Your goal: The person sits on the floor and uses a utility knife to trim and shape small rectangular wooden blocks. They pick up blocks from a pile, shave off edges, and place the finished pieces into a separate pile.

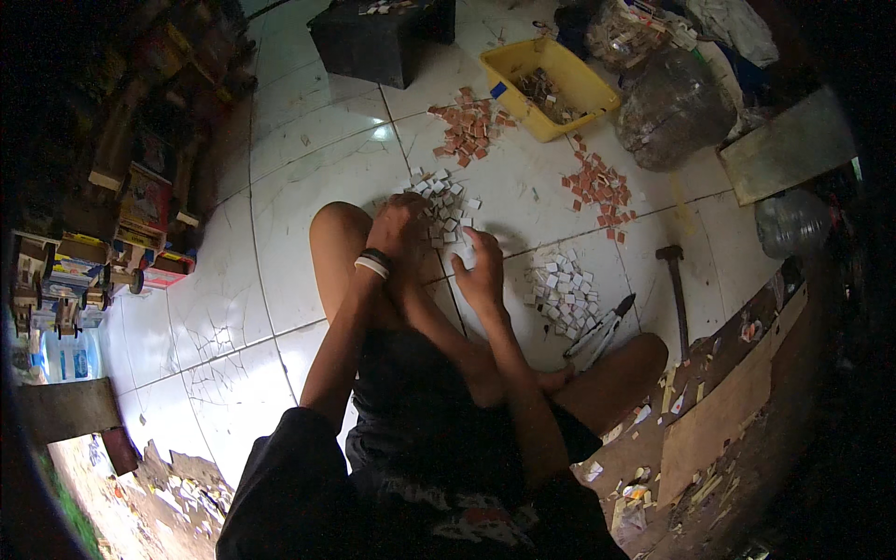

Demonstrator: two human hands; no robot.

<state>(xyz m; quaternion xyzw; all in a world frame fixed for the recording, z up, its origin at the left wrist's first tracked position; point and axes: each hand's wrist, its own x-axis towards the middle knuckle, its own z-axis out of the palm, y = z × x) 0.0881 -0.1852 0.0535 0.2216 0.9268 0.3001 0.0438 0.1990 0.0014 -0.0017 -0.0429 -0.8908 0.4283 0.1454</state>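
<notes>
Small white square pieces lie in a loose heap on the tiled floor, just beyond my hands. My left hand, with bands at the wrist, is at the heap's near left edge; its fingers are smeared by motion. Right of the heap, my right hand has its thumb and forefinger curved apart, the forefinger close to a white piece. I cannot make out anything held between them. A second heap of white pieces lies to the right, near pliers with pale handles.
Reddish-brown pieces lie in a far heap and a right heap. Beyond stand a yellow tub and a dark block. A hammer lies right; filled plastic bags stand far right. Wooden items line the left.
</notes>
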